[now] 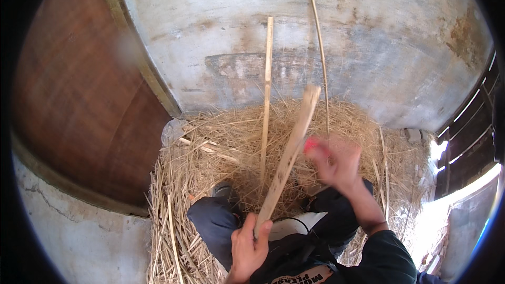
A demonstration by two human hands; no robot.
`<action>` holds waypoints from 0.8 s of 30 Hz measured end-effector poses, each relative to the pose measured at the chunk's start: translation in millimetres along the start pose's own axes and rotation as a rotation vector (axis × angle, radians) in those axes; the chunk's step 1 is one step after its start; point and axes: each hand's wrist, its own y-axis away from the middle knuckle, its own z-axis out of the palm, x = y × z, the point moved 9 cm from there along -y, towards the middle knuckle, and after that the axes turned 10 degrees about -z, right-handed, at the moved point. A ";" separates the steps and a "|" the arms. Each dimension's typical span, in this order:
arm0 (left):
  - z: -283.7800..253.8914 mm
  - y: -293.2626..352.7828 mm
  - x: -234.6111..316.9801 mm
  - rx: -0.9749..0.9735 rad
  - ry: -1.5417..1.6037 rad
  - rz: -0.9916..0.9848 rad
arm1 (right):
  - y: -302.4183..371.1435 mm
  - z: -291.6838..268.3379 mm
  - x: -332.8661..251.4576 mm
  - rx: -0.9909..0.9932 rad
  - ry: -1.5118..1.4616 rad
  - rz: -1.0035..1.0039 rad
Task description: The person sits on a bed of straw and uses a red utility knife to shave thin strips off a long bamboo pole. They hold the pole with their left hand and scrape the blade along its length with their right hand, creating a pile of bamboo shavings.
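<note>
My left hand (pixel 249 247) is closed round the lower end of a flat, pale wooden strip (pixel 288 160), which slants up and away to the right in front of me. My right hand (pixel 339 163) is smeared by motion just right of the strip's middle. Its fingers are curled round a small red thing (pixel 311 145), too blurred to name. Whether that red thing touches the strip, I cannot tell. Below the strip, between my dark-trousered legs, lies a whitish curved object (pixel 291 225), partly hidden by my clothing.
Straw and loose shavings (pixel 221 131) cover the ground around me. A pale split stick (pixel 268 73) and a thin rod (pixel 320 42) lean against the grey wall (pixel 226 16). At left stands a brown panel (pixel 79 89); dark slats (pixel 468 131) are at right.
</note>
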 end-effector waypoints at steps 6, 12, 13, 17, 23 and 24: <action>12.8 17.2 -11.2 -0.114 0.076 -0.045 | -4.7 -18.7 42.7 0.136 -0.023 0.040; 20.8 0.8 -50.9 -0.278 0.229 -0.057 | 36.8 42.1 79.8 -0.042 -1.152 0.794; 23.3 -3.2 -59.0 -0.308 0.248 -0.084 | 44.5 55.3 74.4 -0.071 -1.467 0.948; 24.5 -9.3 -48.0 -0.324 0.300 -0.039 | 32.6 47.7 65.3 -0.033 -1.109 0.682; 19.5 -23.4 -38.4 -0.257 0.332 -0.090 | 12.9 30.8 -31.3 -0.079 -0.407 -0.042; 17.7 -25.4 -35.9 -0.244 0.321 -0.076 | 11.0 27.6 -45.5 -0.124 -0.340 -0.112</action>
